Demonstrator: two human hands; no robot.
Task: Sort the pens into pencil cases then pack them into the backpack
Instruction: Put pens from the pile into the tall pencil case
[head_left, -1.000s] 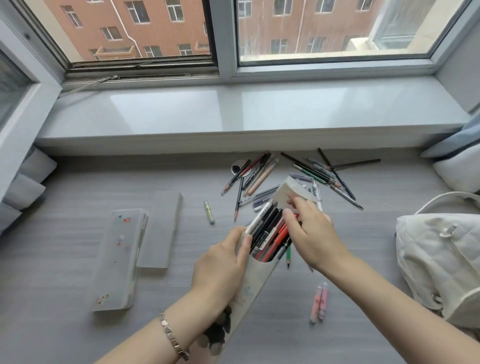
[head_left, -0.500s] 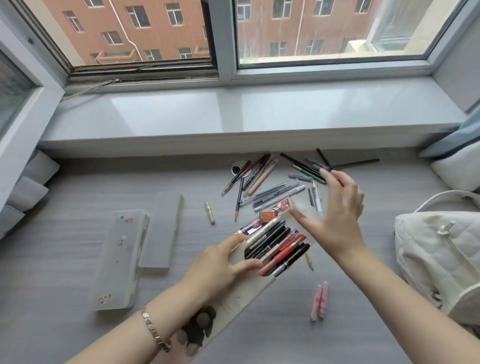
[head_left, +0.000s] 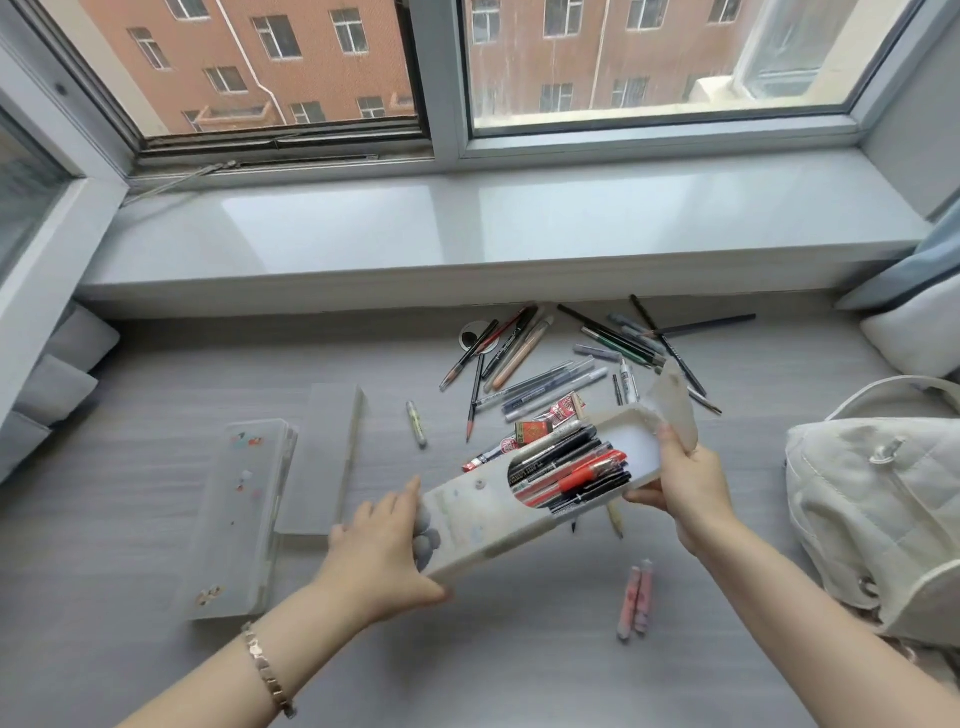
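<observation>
Above the grey floor, left hand (head_left: 382, 551) clasps the lower end of a white pencil case (head_left: 483, 519), hiding that end; black and red pens (head_left: 569, 473) fill its opening. Right hand (head_left: 685, 483) grips the flap end. Backpack (head_left: 878, 514) is cut off at right.

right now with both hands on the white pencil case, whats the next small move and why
Probably fold the flap down to close the white silicone pencil case. It looks full of red and black pens, its flap is open, the right hand holds that end, and the left hand steadies the other end.
</observation>
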